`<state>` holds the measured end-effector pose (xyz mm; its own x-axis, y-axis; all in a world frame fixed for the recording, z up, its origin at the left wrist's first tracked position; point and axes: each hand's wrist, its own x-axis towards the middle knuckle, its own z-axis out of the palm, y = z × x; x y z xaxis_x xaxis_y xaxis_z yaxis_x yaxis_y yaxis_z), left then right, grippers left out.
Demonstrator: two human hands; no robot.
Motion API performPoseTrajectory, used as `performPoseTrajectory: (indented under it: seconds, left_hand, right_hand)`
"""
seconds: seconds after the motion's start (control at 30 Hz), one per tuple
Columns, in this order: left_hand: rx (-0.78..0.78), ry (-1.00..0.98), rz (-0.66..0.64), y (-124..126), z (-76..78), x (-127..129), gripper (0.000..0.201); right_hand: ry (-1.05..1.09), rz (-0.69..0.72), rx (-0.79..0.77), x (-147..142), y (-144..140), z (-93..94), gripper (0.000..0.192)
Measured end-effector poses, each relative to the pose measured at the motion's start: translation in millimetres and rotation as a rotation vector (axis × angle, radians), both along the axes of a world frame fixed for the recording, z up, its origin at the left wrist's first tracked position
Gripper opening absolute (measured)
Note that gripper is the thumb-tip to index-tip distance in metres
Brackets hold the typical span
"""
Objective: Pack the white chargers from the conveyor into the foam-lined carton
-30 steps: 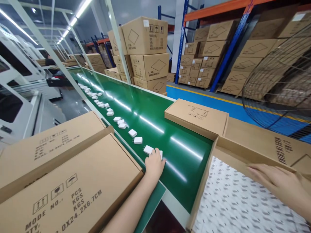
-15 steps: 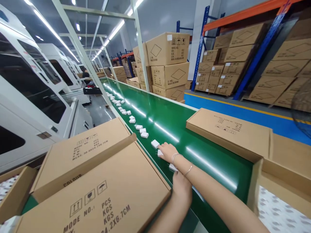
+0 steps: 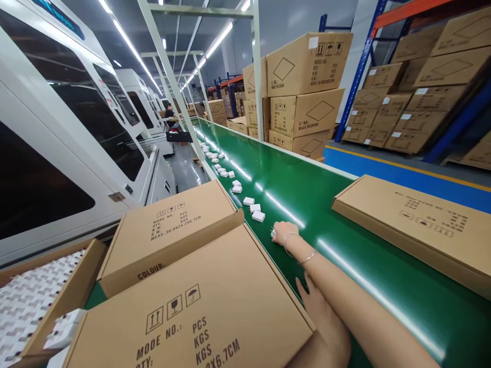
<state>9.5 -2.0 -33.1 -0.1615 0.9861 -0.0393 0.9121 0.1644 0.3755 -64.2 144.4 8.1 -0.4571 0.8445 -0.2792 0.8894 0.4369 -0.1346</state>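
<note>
My right hand (image 3: 284, 233), with bracelets at the wrist, is closed over the green conveyor belt (image 3: 326, 220). White plug adapters (image 3: 273, 233) show only in part at its fingertips, metal pins sticking out to the left. Below it, my left hand (image 3: 316, 301) is partly covered by my right forearm; two of its fingers show, spread apart, with belt visible between them. Just ahead of my right hand lie more white plug adapters (image 3: 258, 216), strung out in a loose line along the belt's left edge.
Closed cartons (image 3: 199, 301) sit at the belt's left side, beside an open box (image 3: 34, 296) of packed adapters. Another flat carton (image 3: 414, 225) lies on the right. White machines (image 3: 115, 102) line the left; stacked boxes (image 3: 303, 112) stand beyond. A person (image 3: 171, 115) is far back.
My view has swung left. The adapters nearest my hands have left the belt surface, and my right hand has closed with pins showing. My left hand's fingers now show apart.
</note>
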Motion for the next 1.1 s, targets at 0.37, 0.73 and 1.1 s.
performPoseTrajectory:
  seconds: [0.37, 0.73, 1.1]
  left_hand:
    - [-0.086, 0.149, -0.099, -6.0, 20.7, -2.3, 0.031]
    - [-0.083, 0.145, -0.326, -13.5, 28.1, -7.3, 0.053]
    - [-0.019, 0.120, -0.449, -13.3, 30.1, -7.2, 0.030]
  right_hand:
    - [0.438, -0.079, -0.117, 198.6, -39.9, 4.1, 0.035]
    - [0.626, -0.082, -0.201, 249.0, -119.0, -18.1, 0.033]
    - [0.414, -0.046, -0.102, 252.7, -131.2, -12.2, 0.030]
